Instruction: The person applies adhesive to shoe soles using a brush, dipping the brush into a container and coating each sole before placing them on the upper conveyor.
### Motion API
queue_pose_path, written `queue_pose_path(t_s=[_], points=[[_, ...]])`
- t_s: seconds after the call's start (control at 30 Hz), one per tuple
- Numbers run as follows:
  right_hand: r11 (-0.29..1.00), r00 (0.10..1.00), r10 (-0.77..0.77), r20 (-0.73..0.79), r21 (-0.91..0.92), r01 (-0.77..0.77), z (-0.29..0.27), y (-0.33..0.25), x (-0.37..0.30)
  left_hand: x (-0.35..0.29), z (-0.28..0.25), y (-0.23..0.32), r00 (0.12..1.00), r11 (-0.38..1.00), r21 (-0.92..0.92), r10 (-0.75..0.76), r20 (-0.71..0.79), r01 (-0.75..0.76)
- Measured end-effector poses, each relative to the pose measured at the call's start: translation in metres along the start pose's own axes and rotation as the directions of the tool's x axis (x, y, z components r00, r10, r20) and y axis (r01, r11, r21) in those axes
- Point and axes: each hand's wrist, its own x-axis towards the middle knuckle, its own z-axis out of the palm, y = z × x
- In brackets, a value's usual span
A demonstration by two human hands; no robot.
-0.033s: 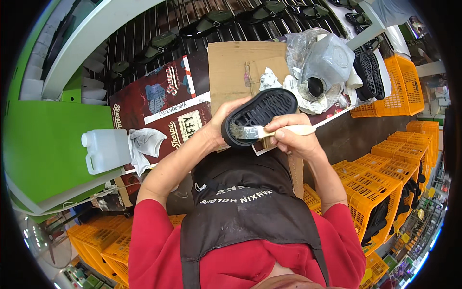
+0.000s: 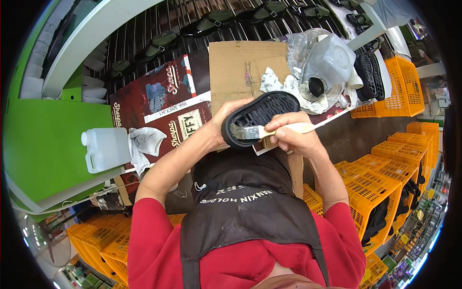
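A black shoe sole (image 2: 260, 111) is gripped along its left edge by my left hand (image 2: 222, 120), its ribbed hollow side facing up. My right hand (image 2: 294, 133) pinches the pale handle of a flat paintbrush (image 2: 251, 132). The bristles rest inside the sole's rim at the near left end. Both hands are above the front edge of the work surface, close to my dark apron (image 2: 240, 192). My left fingers are partly hidden beneath the sole.
Flat cardboard (image 2: 231, 62) lies beyond the sole, with a cut-open plastic jug (image 2: 332, 58) and crumpled white cloth (image 2: 276, 79) to its right. A translucent jug (image 2: 108, 150) and a rag (image 2: 147, 144) sit left. Black shoes (image 2: 207, 25) line a rack behind; orange crates (image 2: 368, 185) stand right.
The sole has shifted very slightly toward me and to the right. My hands and the brush keep almost the same place.
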Motion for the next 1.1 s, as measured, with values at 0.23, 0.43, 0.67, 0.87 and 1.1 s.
queue_pose_path(t_s=[0.23,0.43,0.67,0.87,1.1], points=[[0.985,0.968,0.108,0.225,-0.158,-0.073,-0.024,-0.017,0.021,0.011,0.005,0.007,0.938,0.952,0.165,-0.287,0.196,0.257],[0.927,0.871,0.247,0.425,-0.365,-0.085,-0.039,-0.034,0.039,0.015,0.004,0.019,0.845,0.79,0.473,-0.512,0.157,0.39],[0.884,0.823,0.253,0.509,-0.467,0.017,-0.05,-0.039,0.035,0.02,-0.015,0.018,0.725,0.717,0.285,-0.682,0.096,0.637],[0.836,0.849,0.045,0.526,-0.485,0.256,-0.07,-0.073,0.009,0.003,-0.001,0.03,0.883,0.827,0.379,-0.466,0.048,0.416],[0.903,0.919,-0.351,0.179,-0.196,0.383,-0.076,-0.075,-0.011,0.0,0.005,0.013,0.832,0.719,0.419,0.474,0.287,-0.554]])
